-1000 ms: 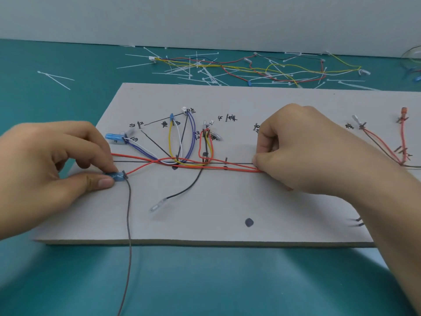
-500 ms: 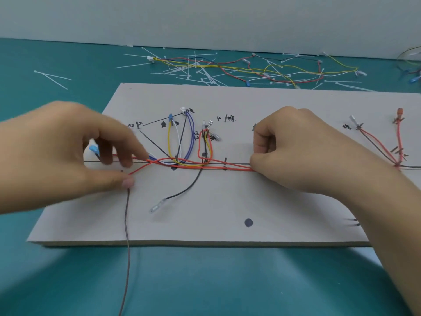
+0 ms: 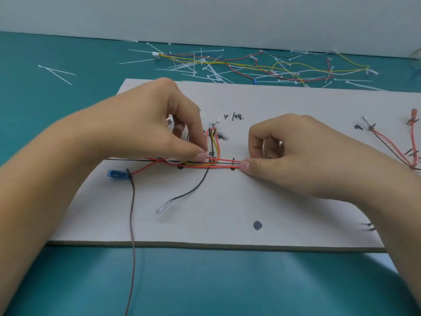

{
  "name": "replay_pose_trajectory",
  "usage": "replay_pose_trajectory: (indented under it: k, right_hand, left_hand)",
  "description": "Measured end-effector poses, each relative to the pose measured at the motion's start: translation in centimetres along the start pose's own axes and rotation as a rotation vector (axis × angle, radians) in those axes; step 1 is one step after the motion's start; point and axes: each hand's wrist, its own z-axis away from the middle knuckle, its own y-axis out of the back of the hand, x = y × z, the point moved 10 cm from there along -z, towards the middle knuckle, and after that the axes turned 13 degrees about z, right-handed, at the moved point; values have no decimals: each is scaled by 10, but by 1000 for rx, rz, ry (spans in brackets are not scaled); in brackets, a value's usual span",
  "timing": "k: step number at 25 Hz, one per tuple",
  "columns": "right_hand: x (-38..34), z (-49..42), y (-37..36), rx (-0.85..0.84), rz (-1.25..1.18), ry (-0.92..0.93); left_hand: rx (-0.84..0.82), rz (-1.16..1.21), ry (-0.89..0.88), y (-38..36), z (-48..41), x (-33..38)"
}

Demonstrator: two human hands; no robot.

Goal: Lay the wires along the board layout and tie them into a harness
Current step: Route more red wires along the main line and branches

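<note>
Wires (image 3: 224, 164) lie along the centre line of the board (image 3: 227, 213). Left hand (image 3: 145, 133) pinches the bundle; right hand (image 3: 289, 156) pinches it just to the right. Left hand hides the far loops. Blue connector (image 3: 117, 174) near-left. Ties (image 3: 205, 69) beyond, tangled.

Item one, your grey board (image 3: 296, 106) on the teal table (image 3: 205, 281): a wire bundle (image 3: 225, 164) of red, yellow and black strands lies along the drawn line, with your left hand (image 3: 145, 133) pinching it and your right hand (image 3: 296, 151) pinching it just to the right. Item two, near left: a blue connector (image 3: 117, 174) lies on the board, its grey wire (image 3: 131, 224) trailing over the near edge, beside a black wire (image 3: 193, 190) ending in a clear terminal. Item three, far side: scattered cable ties (image 3: 211, 71) mixed with loose coloured wires.
</note>
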Motion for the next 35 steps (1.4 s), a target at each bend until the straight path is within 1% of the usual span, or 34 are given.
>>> replay_pose_trajectory:
  k: [7,11,15,18,23,30,32,35]
  right_hand:
    - [5,-2,-1,-14,-58,-2]
    - [8,-4,0,28,-68,-28]
    - [6,-4,0,56,-85,-51]
    - [6,-4,-2,66,-76,-56]
    - [3,-4,-2,74,-76,-40]
    - [-9,-2,-2,106,-78,21]
    - [-13,-2,-2,122,-68,54]
    - [-10,-5,-1,133,-59,50]
  left_hand:
    - [0,-25,54,-5,-1,-4]
    - [131,-139,84,9,-1,-1]
    - [162,-173,112,11,1,0]
    - [190,-180,166,14,1,-6]
    - [161,-165,211,11,-1,-11]
    - [112,-315,267,3,-4,-19]
    - [98,-293,267,0,-1,-20]
    - [133,-220,260,3,2,-18]
